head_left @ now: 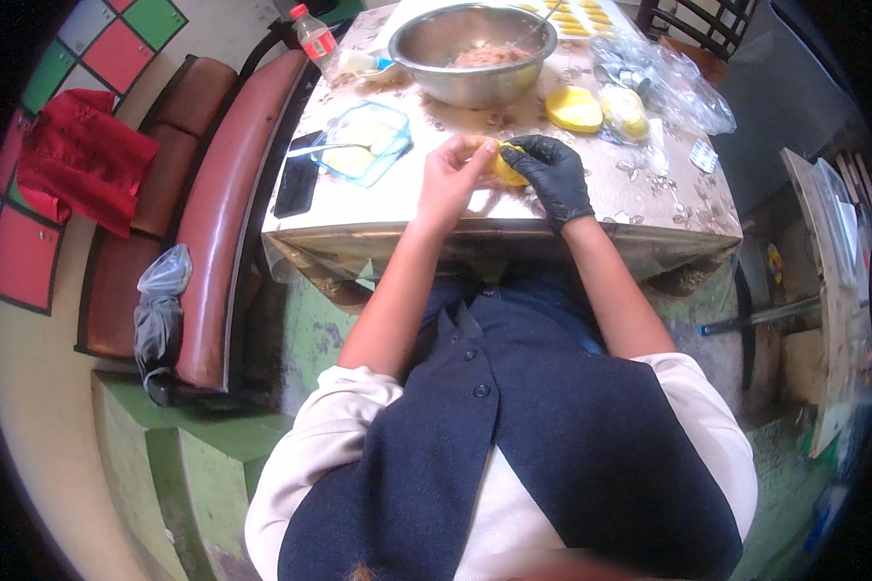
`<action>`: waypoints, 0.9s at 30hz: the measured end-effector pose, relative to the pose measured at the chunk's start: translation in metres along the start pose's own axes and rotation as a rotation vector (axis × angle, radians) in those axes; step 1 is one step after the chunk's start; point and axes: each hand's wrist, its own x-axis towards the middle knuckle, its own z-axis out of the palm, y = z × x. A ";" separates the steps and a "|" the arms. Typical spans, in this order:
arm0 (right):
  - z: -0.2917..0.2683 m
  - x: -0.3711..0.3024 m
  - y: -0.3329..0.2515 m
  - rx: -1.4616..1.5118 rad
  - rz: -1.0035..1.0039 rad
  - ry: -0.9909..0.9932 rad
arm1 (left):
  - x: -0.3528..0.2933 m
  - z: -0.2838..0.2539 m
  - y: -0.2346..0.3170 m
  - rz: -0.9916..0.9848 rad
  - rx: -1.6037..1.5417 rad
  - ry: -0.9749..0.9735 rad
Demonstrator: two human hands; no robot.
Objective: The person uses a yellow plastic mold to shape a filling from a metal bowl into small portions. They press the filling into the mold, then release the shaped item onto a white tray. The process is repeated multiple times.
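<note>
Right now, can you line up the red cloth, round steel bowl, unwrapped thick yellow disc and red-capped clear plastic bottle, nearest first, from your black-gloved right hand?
From the black-gloved right hand, head view:
1. Unwrapped thick yellow disc, just beyond it.
2. Round steel bowl, beyond and left.
3. Red-capped clear plastic bottle, table's far left.
4. Red cloth, left, off the table.

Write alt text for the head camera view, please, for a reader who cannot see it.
A bare left hand and a black-gloved right hand hold a small yellow piece above a table. Beyond them stands a metal bowl of pinkish mixture, with a red-capped bottle to its left.
</note>
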 end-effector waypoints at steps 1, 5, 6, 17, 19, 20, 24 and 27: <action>0.000 0.000 0.001 0.009 0.012 -0.010 | 0.000 0.000 0.000 0.000 0.023 0.008; -0.002 0.000 0.003 -0.028 0.006 0.002 | 0.000 0.001 0.001 -0.011 0.051 0.026; -0.003 0.000 0.003 -0.007 0.007 -0.006 | 0.000 0.001 0.002 -0.017 0.043 0.026; 0.000 -0.002 -0.002 0.089 0.061 0.017 | 0.002 -0.001 0.000 -0.044 0.025 0.041; -0.001 -0.001 -0.005 0.106 0.084 0.036 | 0.002 0.000 0.001 -0.064 -0.019 0.037; -0.002 -0.001 -0.006 0.139 0.112 0.049 | 0.002 0.001 0.001 -0.071 -0.066 0.035; -0.004 -0.001 -0.010 0.293 0.151 0.076 | 0.000 0.004 0.006 -0.036 0.012 -0.005; -0.004 0.000 -0.008 0.279 0.191 0.102 | -0.001 0.007 0.007 -0.005 0.087 -0.073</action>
